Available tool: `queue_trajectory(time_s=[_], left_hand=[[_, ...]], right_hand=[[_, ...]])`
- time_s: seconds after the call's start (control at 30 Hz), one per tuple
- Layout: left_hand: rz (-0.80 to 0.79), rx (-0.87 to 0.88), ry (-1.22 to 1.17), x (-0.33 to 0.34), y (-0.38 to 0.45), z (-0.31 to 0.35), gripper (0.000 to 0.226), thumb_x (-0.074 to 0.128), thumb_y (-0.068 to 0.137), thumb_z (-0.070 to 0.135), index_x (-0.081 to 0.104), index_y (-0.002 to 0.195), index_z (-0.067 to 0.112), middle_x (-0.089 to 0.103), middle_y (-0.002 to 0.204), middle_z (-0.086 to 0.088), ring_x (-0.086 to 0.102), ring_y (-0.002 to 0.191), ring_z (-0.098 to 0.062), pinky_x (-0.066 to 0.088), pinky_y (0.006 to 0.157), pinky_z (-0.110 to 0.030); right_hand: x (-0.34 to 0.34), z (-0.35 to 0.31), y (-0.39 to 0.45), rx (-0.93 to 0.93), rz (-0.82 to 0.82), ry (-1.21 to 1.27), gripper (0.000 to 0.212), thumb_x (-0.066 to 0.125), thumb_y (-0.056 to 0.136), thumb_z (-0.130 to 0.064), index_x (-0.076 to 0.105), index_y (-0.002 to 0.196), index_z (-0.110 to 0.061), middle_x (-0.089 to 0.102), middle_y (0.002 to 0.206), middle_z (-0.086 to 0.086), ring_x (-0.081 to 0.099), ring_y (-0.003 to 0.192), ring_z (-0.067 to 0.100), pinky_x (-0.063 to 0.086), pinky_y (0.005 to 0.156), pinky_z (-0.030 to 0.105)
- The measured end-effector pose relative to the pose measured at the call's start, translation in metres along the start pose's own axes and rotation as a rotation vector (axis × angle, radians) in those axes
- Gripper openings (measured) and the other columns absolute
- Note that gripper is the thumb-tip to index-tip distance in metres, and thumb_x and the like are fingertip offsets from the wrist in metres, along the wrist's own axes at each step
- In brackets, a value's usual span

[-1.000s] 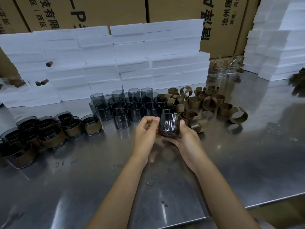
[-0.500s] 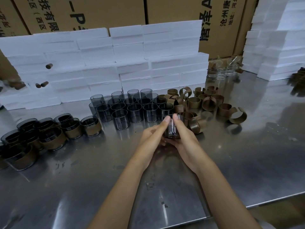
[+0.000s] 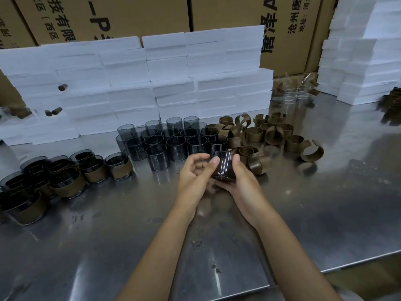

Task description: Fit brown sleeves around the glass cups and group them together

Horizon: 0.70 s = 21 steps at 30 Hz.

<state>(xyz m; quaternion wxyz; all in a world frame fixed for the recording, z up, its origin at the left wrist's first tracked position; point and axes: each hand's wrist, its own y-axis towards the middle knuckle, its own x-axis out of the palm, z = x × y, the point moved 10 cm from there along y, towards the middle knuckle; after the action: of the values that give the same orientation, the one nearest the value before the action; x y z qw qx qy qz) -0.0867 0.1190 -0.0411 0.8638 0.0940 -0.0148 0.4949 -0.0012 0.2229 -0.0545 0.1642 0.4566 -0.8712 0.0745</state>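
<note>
A dark smoked glass cup [image 3: 223, 167] is held just above the steel table [image 3: 325, 213], tilted toward me. My right hand [image 3: 240, 187] cups it from below and the right, fingers curled round it. My left hand [image 3: 195, 177] touches its left side with thumb and fingertips, the other fingers loosely curled. I cannot tell whether a sleeve is on it. Bare dark cups [image 3: 165, 144] stand in rows behind my hands. Loose brown sleeves [image 3: 273, 135] lie in a heap to the right of them. Sleeved cups [image 3: 65, 181] are grouped at the left.
White foam blocks [image 3: 152, 83] form a wall behind the cups, with more stacked at the right [image 3: 358, 61]. Cardboard boxes [image 3: 238, 16] stand behind. Several clear glasses [image 3: 290, 96] sit at the back right. The table's front edge [image 3: 347, 268] runs near my right forearm.
My left index finger has come off the cup's rim and the hand has drawn back a little to the left. The cup has tipped toward me in my right hand.
</note>
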Motion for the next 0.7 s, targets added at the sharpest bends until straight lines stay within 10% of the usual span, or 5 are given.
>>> queue_trajectory(time_s=[0.17,0.3,0.47,0.7], left_hand=[[0.073,0.081,0.116,-0.011,0.001,0.008,0.007,0.063,0.102,0.026,0.068,0.098,0.026,0.071,0.102,0.005,0.068,0.104,-0.027,0.060,0.086,-0.047],[0.057,0.012,0.010,-0.009,-0.002,0.007,0.015,0.058,0.104,0.029,0.065,0.105,0.016,0.073,0.109,-0.014,0.071,0.100,-0.037,0.061,0.070,-0.039],[-0.075,-0.087,-0.087,0.009,-0.007,0.004,0.057,0.072,0.086,0.060,0.068,0.111,0.009,0.077,0.107,-0.011,0.074,0.102,-0.033,0.060,0.091,-0.051],[-0.210,-0.133,-0.033,0.026,-0.012,-0.001,0.052,0.071,0.078,0.071,0.081,0.106,0.029,0.079,0.107,-0.009,0.073,0.099,-0.033,0.055,0.095,-0.046]], right_hand=[[-0.004,-0.001,0.000,-0.003,0.024,0.001,0.035,0.035,0.112,-0.022,0.061,0.135,-0.014,0.072,0.127,0.010,0.070,0.115,0.020,0.058,0.093,0.032],[-0.005,-0.004,-0.002,-0.017,0.051,0.006,0.036,0.055,0.105,-0.029,0.059,0.137,-0.013,0.070,0.130,0.010,0.067,0.121,0.025,0.054,0.102,0.041],[0.009,-0.005,-0.005,-0.016,-0.077,-0.055,0.066,0.073,0.079,-0.056,0.066,0.132,-0.018,0.074,0.124,0.004,0.069,0.118,0.017,0.052,0.103,0.035],[0.013,-0.004,-0.006,-0.031,-0.140,-0.055,0.075,0.075,0.076,-0.071,0.067,0.132,-0.021,0.074,0.125,0.003,0.069,0.119,0.018,0.053,0.102,0.040]])
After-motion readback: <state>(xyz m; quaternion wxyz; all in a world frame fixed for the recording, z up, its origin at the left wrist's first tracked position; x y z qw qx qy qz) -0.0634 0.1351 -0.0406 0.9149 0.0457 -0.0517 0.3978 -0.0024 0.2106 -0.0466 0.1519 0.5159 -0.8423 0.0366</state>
